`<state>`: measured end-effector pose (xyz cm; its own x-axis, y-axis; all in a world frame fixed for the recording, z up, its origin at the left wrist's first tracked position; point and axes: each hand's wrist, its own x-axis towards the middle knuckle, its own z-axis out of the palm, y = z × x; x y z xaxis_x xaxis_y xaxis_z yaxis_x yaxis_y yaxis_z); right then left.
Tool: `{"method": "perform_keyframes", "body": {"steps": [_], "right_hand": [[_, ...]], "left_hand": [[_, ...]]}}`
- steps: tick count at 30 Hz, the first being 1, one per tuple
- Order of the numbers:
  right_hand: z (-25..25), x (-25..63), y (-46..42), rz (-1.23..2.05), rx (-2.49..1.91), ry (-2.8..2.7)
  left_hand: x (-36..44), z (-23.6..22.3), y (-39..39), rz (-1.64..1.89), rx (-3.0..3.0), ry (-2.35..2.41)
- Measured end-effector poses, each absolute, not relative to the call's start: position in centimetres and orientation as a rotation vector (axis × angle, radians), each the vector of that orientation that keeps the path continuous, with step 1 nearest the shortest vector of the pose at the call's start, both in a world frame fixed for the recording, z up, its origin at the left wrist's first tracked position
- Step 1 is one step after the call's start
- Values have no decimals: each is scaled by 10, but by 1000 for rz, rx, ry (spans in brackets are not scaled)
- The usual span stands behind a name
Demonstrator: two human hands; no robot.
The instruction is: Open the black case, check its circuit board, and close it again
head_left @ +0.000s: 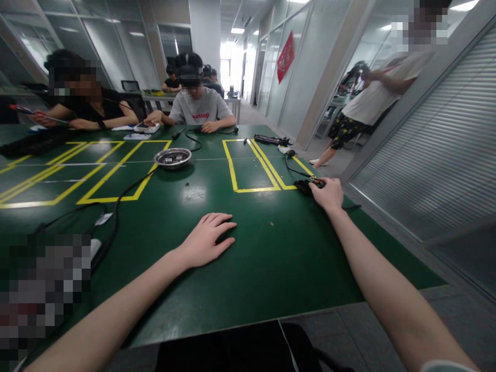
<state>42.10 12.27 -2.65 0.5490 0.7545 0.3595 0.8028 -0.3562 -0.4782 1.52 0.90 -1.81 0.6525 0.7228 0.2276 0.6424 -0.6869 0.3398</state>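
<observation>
My left hand (209,238) lies palm down on the green table (248,279), fingers stretched out and a little apart, holding nothing. Over at the right edge of the table, my right hand (328,194) has its fingers closed around a small black piece (304,187) with coloured wires showing at its top. What exactly the piece is I cannot make out, since the fingers cover part of it. A black cable (296,170) runs from beside that hand towards a dark round end farther back.
A metal bowl (172,159) holding small metal parts stands left of centre. Yellow tape (256,190) marks rectangles on the table. A folded black tripod-like object (271,140) lies at the back right. Black cables (116,217) cross the left side. Co-workers sit opposite; one person stands at right.
</observation>
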Motion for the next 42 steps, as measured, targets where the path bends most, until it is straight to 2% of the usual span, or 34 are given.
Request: {"method": "perform_keyframes", "body": {"steps": [5, 12, 19, 23, 27, 35, 42], "right_hand": [[-33, 422, 127, -8, -2174, -1428], [-27, 390, 117, 175, -1895, -1726], [-17, 313, 74, 648, -989, -2309], [-12, 276, 39, 873, -517, -2472], [-15, 264, 25, 818, -428, -2457], [-15, 272, 35, 538, -458, -2327], [-18, 271, 36, 526, -481, -2370]], "left_hand": [[15, -18, 9, 502, 2637, 1116], [15, -21, 9, 544, 2630, 1102], [17, -13, 6, 700, 2562, 1115], [19, -6, 3, 789, 2572, 954], [20, -3, -1, 674, 2589, 863], [19, -3, 1, 596, 2685, 1008], [16, -9, 4, 591, 2661, 1105]]}}
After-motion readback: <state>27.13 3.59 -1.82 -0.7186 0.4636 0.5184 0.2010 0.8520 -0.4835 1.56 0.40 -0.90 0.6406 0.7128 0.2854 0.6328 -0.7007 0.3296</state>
